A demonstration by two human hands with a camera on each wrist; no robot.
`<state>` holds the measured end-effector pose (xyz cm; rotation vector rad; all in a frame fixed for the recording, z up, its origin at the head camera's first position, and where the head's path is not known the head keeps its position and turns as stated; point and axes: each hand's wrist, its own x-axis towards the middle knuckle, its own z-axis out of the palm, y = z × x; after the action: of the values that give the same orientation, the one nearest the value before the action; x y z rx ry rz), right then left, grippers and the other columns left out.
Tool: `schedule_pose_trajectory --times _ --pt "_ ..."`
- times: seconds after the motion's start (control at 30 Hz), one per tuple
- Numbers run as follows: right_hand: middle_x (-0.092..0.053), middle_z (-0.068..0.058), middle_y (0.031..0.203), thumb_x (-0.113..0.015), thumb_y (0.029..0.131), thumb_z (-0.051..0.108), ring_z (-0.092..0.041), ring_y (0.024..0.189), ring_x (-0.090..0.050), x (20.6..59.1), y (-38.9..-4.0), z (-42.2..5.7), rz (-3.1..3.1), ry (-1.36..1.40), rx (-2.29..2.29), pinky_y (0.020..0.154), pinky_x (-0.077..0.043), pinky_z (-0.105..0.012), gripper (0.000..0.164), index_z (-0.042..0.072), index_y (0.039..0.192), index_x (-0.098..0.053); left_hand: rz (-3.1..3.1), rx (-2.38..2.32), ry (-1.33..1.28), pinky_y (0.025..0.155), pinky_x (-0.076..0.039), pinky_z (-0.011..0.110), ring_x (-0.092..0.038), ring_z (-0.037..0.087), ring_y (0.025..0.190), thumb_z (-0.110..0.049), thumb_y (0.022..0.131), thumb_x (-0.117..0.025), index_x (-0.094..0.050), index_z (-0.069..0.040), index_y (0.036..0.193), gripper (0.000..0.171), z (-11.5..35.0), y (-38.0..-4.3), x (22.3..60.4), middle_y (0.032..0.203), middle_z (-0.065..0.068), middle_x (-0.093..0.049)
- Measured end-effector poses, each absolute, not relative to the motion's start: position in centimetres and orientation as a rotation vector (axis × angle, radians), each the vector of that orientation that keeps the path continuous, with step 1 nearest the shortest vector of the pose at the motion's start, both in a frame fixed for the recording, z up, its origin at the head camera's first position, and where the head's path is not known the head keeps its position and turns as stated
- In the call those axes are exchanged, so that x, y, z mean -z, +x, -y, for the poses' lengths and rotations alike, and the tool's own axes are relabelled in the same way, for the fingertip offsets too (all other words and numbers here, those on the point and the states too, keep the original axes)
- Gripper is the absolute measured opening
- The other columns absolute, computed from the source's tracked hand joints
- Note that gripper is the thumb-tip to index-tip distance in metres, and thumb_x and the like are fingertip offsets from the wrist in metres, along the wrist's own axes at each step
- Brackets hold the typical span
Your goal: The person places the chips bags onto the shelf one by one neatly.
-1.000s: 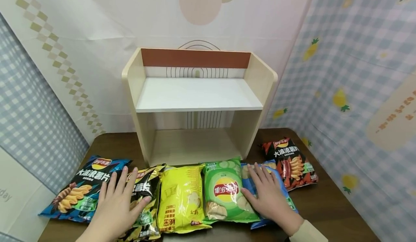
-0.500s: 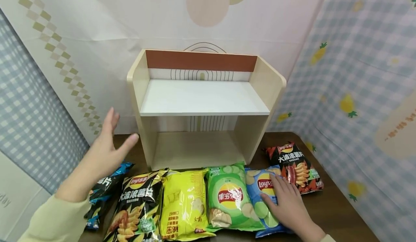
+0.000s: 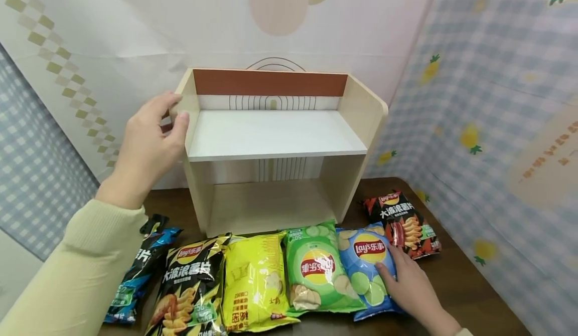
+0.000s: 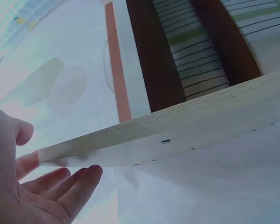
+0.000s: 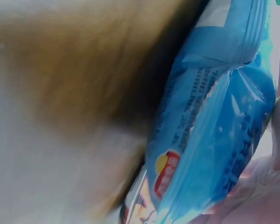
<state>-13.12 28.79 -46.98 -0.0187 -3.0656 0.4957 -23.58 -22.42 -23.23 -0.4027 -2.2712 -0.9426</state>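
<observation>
My left hand (image 3: 151,138) is raised at the upper front corner of the left side panel of a small wooden shelf unit (image 3: 277,154). In the left wrist view its fingers (image 4: 81,193) lie along the panel's outer face and a fingertip meets the panel's end, while the thumb stands apart from it. My right hand (image 3: 413,281) rests on the right side of a blue Lay's chip bag (image 3: 368,271), fingers loosely bent over its edge. The right wrist view shows this blue chip bag (image 5: 210,121) close up, with the palm beside it.
Left of the blue bag lie a green chip bag (image 3: 316,271), a yellow one (image 3: 255,281) and a black-gold one (image 3: 191,286). A black-blue bag (image 3: 140,271) is partly behind my left sleeve. A red-black bag (image 3: 404,223) lies by the table's (image 3: 469,296) right edge.
My left hand has risen from the bags at the left to the shelf unit's left panel. My right hand has slid toward the blue bag's right edge, uncovering its front.
</observation>
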Motion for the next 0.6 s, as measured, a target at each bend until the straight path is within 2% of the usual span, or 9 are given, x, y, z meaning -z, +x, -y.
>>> schedule_pose_trajectory --times 0.07,0.13,0.23,0.33,0.4,0.6 --pt "-0.04 -0.037 0.138 -0.04 0.093 0.066 -0.056 0.123 -0.039 46.9 -12.9 -29.1 3.099 -0.066 -0.545 0.091 -0.035 -0.068 0.087 -0.003 0.145 -0.035 2.268 0.912 -0.365 0.087 -0.048 0.042 -0.057 0.024 0.106 -0.031 0.1 -0.044 -0.053 -0.01 0.139 0.045 22.2 -24.1 23.2 0.131 0.008 -0.056" --pt "-0.039 -0.037 0.138 -0.038 0.092 0.07 -0.055 0.124 -0.039 46.9 -12.7 -29.4 3.128 -0.11 -0.594 0.092 -0.036 -0.067 0.091 -0.003 0.146 -0.032 2.267 0.858 -0.326 0.075 -0.046 0.042 -0.058 0.027 0.086 -0.031 0.101 -0.041 -0.053 -0.014 0.139 0.044 22.0 -24.7 23.4 0.107 0.011 -0.064" --pt "-0.037 -0.037 0.14 -0.038 0.09 0.073 -0.054 0.125 -0.038 47.2 -12.8 -30.0 3.156 -0.161 -0.693 0.093 -0.036 -0.065 0.097 -0.005 0.147 -0.029 2.262 0.787 -0.278 0.061 -0.039 0.045 -0.051 0.032 0.064 -0.032 0.102 -0.038 -0.049 -0.019 0.142 0.043 21.7 -25.4 24.2 0.073 0.011 -0.053" --pt "-0.033 -0.038 0.142 -0.039 0.087 0.076 -0.054 0.125 -0.037 47.5 -13.0 -30.9 3.195 -0.224 -0.794 0.093 -0.037 -0.064 0.102 -0.006 0.148 -0.025 2.281 0.742 -0.25 0.057 -0.04 0.05 -0.053 0.041 0.061 -0.033 0.102 -0.037 -0.041 -0.022 0.145 0.044 21.3 -26.0 24.9 0.067 0.012 -0.046" --pt "-0.03 -0.041 0.142 -0.041 0.087 0.076 -0.056 0.125 -0.036 47.6 -13.3 -31.4 3.233 -0.28 -0.873 0.092 -0.038 -0.064 0.105 -0.007 0.148 -0.022 2.284 0.708 -0.243 0.056 -0.04 0.052 -0.053 0.044 0.062 -0.033 0.103 -0.037 -0.037 -0.022 0.145 0.043 21.2 -26.3 25.3 0.069 0.014 -0.047" --pt "-0.025 -0.044 0.142 -0.045 0.088 0.072 -0.057 0.126 -0.033 47.8 -14.0 -32.4 3.302 -0.394 -1.11 0.092 -0.038 -0.063 0.108 -0.015 0.146 -0.017 2.262 0.591 -0.244 0.047 -0.038 0.051 -0.048 0.043 0.049 -0.023 0.104 -0.031 -0.025 -0.018 0.141 0.038 21.1 -26.9 26.1 0.076 0.025 -0.053"
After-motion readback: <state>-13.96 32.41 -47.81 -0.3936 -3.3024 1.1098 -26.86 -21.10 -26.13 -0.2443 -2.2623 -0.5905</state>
